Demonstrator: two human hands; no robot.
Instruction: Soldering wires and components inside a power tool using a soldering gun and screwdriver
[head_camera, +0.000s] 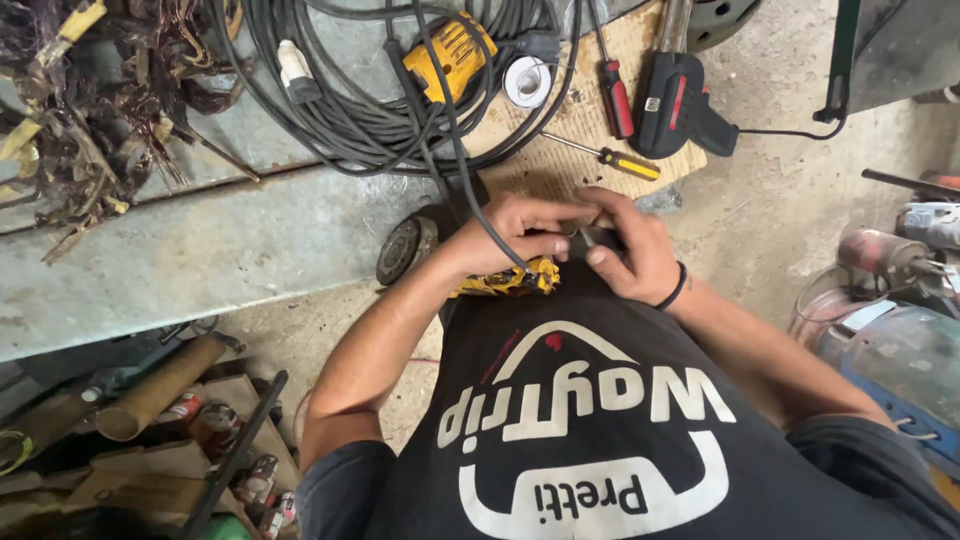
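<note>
The yellow-and-black angle grinder (500, 278) lies pressed against the person's body at the near edge of the grey workbench (200, 250), its round disc (404, 250) pointing left. The left hand (515, 232) is closed around the grinder body, with a black cord (480, 210) running under its fingers. The right hand (625, 245) is curled on a small dark part at the grinder's rear end; what exactly it pinches cannot be told. The two hands touch each other.

Open room is tight: the coil of black cable (380, 120) lies just beyond the hands, and a bare strip of bench top remains to the left of the disc.

On the worn board (570, 130) beyond lie two screwdrivers, one red-handled (615, 95) and one yellow-handled (625, 165), one black glue gun (680, 105), and one white tape roll (527, 80). A second yellow tool (450, 50) sits inside the coil. A tangle of stripped copper wire (90, 110) fills the far left. Cardboard tubes and cans (170, 400) crowd the floor below.
</note>
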